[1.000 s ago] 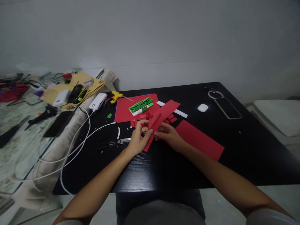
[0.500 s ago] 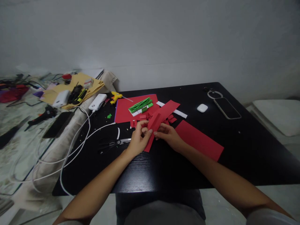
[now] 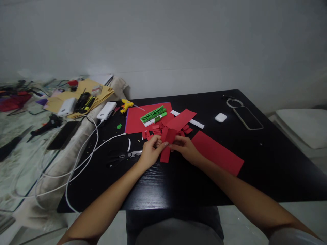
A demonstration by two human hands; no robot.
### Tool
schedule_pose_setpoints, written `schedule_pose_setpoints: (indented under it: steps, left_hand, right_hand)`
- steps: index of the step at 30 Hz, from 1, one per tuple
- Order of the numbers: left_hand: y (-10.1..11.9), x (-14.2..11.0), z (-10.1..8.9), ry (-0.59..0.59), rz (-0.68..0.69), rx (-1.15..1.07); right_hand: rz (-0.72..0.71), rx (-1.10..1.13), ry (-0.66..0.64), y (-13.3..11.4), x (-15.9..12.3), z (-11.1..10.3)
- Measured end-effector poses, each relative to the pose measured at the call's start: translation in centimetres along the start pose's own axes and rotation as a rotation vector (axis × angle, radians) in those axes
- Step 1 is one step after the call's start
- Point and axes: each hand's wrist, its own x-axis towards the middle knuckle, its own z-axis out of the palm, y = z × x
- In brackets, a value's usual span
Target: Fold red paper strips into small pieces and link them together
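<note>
Both hands meet over the middle of the black counter point(image 3: 268, 170), pinching one red strip point(image 3: 167, 144) between them. The left hand point(image 3: 150, 153) is closed on the strip's left edge with thumb and fingertips; the right hand point(image 3: 185, 149) is closed on its right edge in the same way. The strip sits directly between the two hands, so neither is nearer than the other. It looks folded over on itself, its long axis running from near the person up and slightly right, away toward the wall, with the lower end hanging just past the fingers above the counter.

Just beyond the hands lies a scatter of small red scraps point(image 3: 155, 128), and past them a longer red piece point(image 3: 184, 119) angled over a white strip point(image 3: 196, 123). A red sheet point(image 3: 219, 153) lies flat to the right, partly under the right wrist. Another red sheet point(image 3: 134, 120) sits behind, carrying green folded paper point(image 3: 153, 115). Scissors point(image 3: 125, 156) lie just left of the left hand, near a white cable point(image 3: 84, 160).

The fold itself is hard to read: the fingers cover the strip's middle, and I cannot tell how many layers are pinched or whether its far end touches the scraps.
</note>
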Motion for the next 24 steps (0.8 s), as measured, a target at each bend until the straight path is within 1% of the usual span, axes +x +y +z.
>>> schedule_pose_setpoints:
  steps: [5, 11, 18, 21, 24]
  left_hand:
    - [0.14, 0.25, 0.26, 0.008, -0.075, -0.120]
    - [0.23, 0.16, 0.34, -0.009, -0.097, -0.182]
    - [-0.06, 0.12, 0.10, -0.052, -0.103, -0.217]
    - [-0.16, 0.19, 0.06, -0.040, -0.121, -0.235]
    - [-0.13, 0.23, 0.13, -0.044, -0.142, -0.261]
  right_hand:
    - [0.013, -0.022, 0.013, -0.18, -0.05, 0.02]
    - [-0.021, -0.067, 0.061, -0.34, -0.05, 0.20]
    - [0.098, 0.087, 0.054, -0.33, -0.08, -0.06]
    - [0.123, 0.148, 0.050, -0.20, -0.08, -0.07]
    - [0.132, 0.156, 0.053, -0.24, -0.11, -0.03]
